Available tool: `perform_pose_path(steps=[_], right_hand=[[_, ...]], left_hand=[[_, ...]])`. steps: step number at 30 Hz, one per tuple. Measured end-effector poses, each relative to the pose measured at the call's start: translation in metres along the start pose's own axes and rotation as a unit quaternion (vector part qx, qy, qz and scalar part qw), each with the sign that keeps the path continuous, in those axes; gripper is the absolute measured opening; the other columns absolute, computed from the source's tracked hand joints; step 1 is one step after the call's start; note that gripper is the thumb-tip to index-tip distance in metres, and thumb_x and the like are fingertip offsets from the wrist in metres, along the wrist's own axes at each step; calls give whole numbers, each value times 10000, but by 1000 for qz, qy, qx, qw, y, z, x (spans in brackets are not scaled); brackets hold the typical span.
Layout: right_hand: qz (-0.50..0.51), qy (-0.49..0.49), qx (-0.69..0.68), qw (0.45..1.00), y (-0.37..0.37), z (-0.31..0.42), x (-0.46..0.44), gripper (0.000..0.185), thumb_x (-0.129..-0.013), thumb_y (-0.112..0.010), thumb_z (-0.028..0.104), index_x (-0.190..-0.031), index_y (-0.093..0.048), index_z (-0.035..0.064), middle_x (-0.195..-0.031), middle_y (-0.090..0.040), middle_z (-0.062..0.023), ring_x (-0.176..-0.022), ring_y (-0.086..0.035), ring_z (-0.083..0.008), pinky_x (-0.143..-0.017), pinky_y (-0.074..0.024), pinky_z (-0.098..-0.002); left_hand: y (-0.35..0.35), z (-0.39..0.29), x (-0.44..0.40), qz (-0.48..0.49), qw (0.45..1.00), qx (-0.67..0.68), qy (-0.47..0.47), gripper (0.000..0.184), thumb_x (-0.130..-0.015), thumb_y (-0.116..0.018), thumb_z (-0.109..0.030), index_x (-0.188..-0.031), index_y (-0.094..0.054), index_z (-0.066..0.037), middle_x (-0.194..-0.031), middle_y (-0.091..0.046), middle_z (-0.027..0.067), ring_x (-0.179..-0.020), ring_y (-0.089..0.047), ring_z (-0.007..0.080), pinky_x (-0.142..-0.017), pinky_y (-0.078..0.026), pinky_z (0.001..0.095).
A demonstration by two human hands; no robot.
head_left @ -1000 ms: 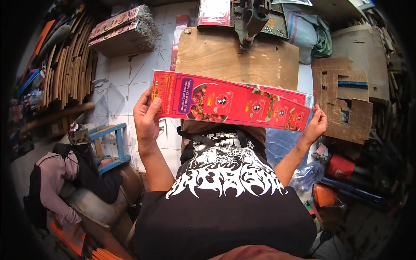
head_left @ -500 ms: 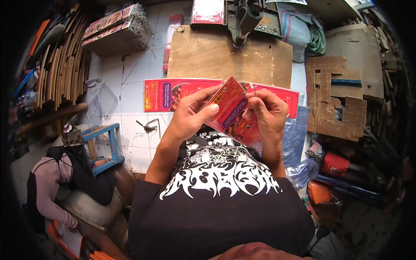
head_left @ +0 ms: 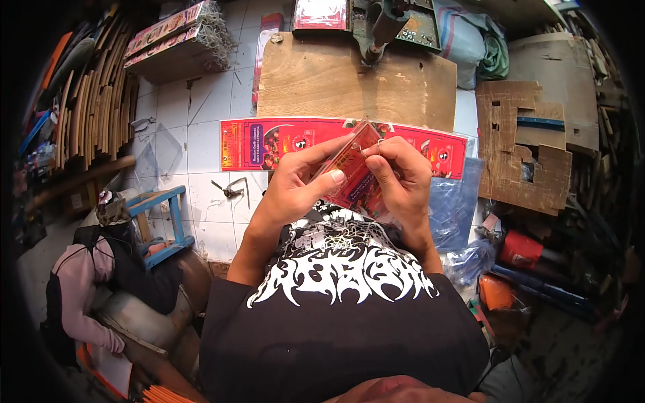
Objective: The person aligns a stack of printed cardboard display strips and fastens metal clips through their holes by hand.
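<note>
My left hand grips a red printed sheet with a clear glossy cover, thumb on its face, held tilted above my lap. At the sheet's upper end, my right hand has its thumb and forefinger pinched on a thin string or wire. Whether that strand passes through the sheet is too small to tell. Behind both hands, a long red printed strip lies across the tiled surface. Clear plastic sheets lie to the right of my right hand.
Ahead lies a wooden board beneath a metal press. A stack of printed boards stands far left, and a cut brown panel at right. A blue frame is near another person's sleeve.
My right hand has moved left and slightly inward, onto the sheet's upper end. The sheet's top corner now tilts differently. My left hand keeps its hold.
</note>
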State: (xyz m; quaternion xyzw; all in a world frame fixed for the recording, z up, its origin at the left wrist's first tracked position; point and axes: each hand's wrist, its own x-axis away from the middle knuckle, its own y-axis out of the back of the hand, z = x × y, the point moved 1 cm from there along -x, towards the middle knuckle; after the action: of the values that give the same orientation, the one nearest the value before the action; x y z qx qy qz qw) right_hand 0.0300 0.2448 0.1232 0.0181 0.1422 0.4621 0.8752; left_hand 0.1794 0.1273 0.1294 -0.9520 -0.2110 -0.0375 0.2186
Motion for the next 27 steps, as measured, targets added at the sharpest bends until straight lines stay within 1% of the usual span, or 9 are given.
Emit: perform_pose_path(steps=[7,8,12,15,18,20,22,24,27], right_hand=[[-11,17,34,999,-6,4,1,77,-826,-698,41,-871,-656,-6,-779,-639,-91,-626,-578,-150,-546,-431,-261],[-14,17,45,999,-8,6,3,77,-825,-699,44,-857,-648,-4,-758,-623,-88,-605,-564,-152,-531,-421,-268],[-15,19,80,996,-11,7,4,91,-819,-702,46,-823,-623,0,-710,-578,-87,-559,-528,-163,-504,-401,-285],[-16,29,92,995,-12,10,3,90,-812,-701,35,-818,-618,0,-701,-564,-89,-543,-519,-176,-495,-397,-287],[-16,10,118,993,-14,17,5,91,-800,-706,19,-823,-620,0,-708,-563,-95,-533,-522,-186,-481,-396,-291],[-23,14,128,991,-16,18,7,95,-795,-710,15,-828,-622,0,-711,-563,-96,-532,-526,-188,-475,-395,-292],[-29,20,139,990,-18,16,8,100,-791,-714,12,-833,-624,0,-715,-562,-97,-531,-529,-190,-470,-395,-293],[-51,60,148,986,-20,14,9,106,-789,-717,10,-842,-626,-1,-723,-566,-98,-547,-545,-192,-471,-402,-291],[-56,77,157,983,-24,16,9,101,-797,-713,15,-847,-626,-5,-727,-574,-94,-558,-553,-192,-475,-406,-279]], left_hand=[[-1,-1,2,-5,999,-23,-23,531,-891,-547,-5,-1394,-396,71,-1283,-560,170,-1166,-539,171,-1005,-410,297],[-1,-1,5,-1,999,-41,-33,536,-888,-545,-2,-1397,-393,69,-1278,-564,169,-1161,-539,169,-1001,-410,294],[-1,-2,7,-3,998,-62,-24,544,-876,-546,1,-1395,-397,71,-1270,-569,167,-1150,-543,166,-994,-411,289],[-3,3,9,-21,995,-80,-56,551,-851,-548,6,-1383,-419,69,-1241,-589,166,-1124,-559,162,-980,-420,284],[-2,7,10,-31,991,-111,-73,561,-822,-550,13,-1370,-438,68,-1200,-617,171,-1092,-579,157,-959,-437,284],[-2,9,10,-39,987,-135,-72,572,-802,-550,19,-1363,-447,67,-1160,-639,177,-1065,-596,156,-939,-453,286],[-1,11,9,-38,986,-137,-84,573,-799,-551,20,-1361,-448,68,-1156,-641,180,-1062,-599,155,-936,-455,285],[0,10,7,-37,985,-140,-95,575,-795,-551,22,-1359,-449,70,-1153,-643,183,-1058,-602,155,-933,-457,285],[-1,7,8,-29,983,-153,-102,564,-812,-552,20,-1363,-443,71,-1158,-637,173,-1047,-605,156,-926,-462,282]])
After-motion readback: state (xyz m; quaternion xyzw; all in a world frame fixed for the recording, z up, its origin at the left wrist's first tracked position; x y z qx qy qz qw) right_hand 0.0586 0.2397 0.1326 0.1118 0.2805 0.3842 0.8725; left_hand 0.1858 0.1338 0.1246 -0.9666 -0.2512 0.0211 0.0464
